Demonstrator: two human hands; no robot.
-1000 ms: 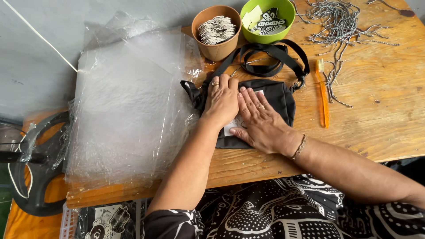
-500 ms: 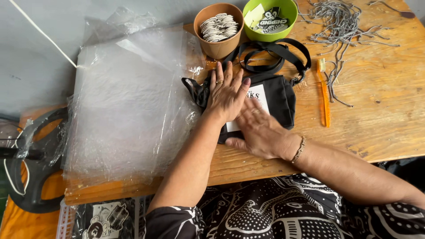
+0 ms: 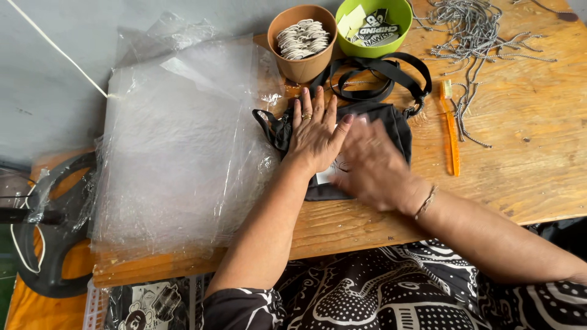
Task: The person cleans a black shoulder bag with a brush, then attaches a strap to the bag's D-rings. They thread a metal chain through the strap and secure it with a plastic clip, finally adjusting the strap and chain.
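Left hand [image 3: 313,135] lies flat, palm down, fingers spread, on the left part of a small black fabric bag [image 3: 397,125]; a ring shows on one finger. Its grip is fully open and clasps nothing; it only presses on the cloth. Right hand [image 3: 374,170] rests on the same bag, just right of the left hand and touching it at the thumb side. It is motion-blurred, so I cannot tell how far its grip is open; a bracelet sits at the wrist.

The bag lies on the wooden surface [image 3: 538,159], directly under both hands, its black strap [image 3: 391,72] looped just beyond the fingertips. A white label patch [image 3: 330,174] shows between the hands.

Left of the left hand: stack of clear plastic bags [image 3: 177,146]. Beyond the fingertips: brown paper cup [image 3: 302,60] of small pale tags, green bowl [image 3: 374,44] beside it. Right of the right hand: orange toothbrush [image 3: 451,128]; further off, loose ball chains [image 3: 477,30].
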